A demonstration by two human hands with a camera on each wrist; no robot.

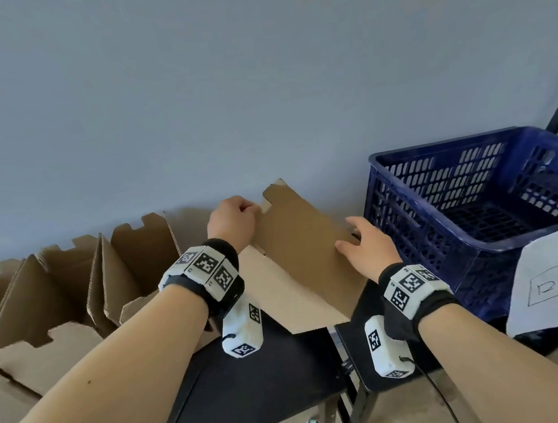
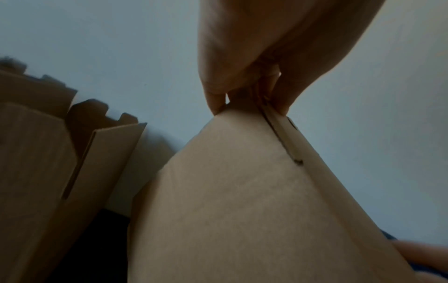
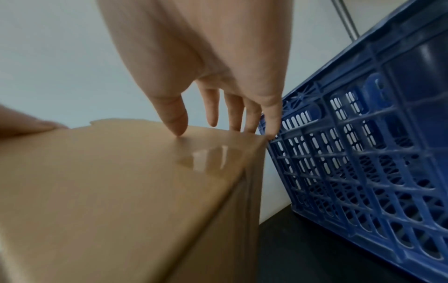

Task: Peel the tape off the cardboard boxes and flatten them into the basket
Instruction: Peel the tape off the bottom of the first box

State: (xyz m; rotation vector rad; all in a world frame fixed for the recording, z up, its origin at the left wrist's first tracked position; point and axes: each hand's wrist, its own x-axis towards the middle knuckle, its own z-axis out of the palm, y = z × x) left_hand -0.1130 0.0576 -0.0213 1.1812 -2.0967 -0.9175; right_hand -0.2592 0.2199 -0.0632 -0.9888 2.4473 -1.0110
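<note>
Left hand (image 2: pixel 254 63) (fingers curled) on cardboard (image 2: pixel 242 191)

A plain brown cardboard box (image 1: pixel 305 260), flattened into a slab, stands tilted on the black bench (image 1: pixel 254 379) just left of the basket (image 1: pixel 405 177), its notched flaps uppermost. A strip of clear glossy tape (image 3: pixel 206 157) clings near its right corner. The basket is dark blue latticed plastic (nothing visible inside). More opened boxes (image 1: pixel 72 288) stand along the wall at left.

3 cardboard boxes (image 1: pixel 296 254), 1 basket (image 1: pixel 410 232)
</note>
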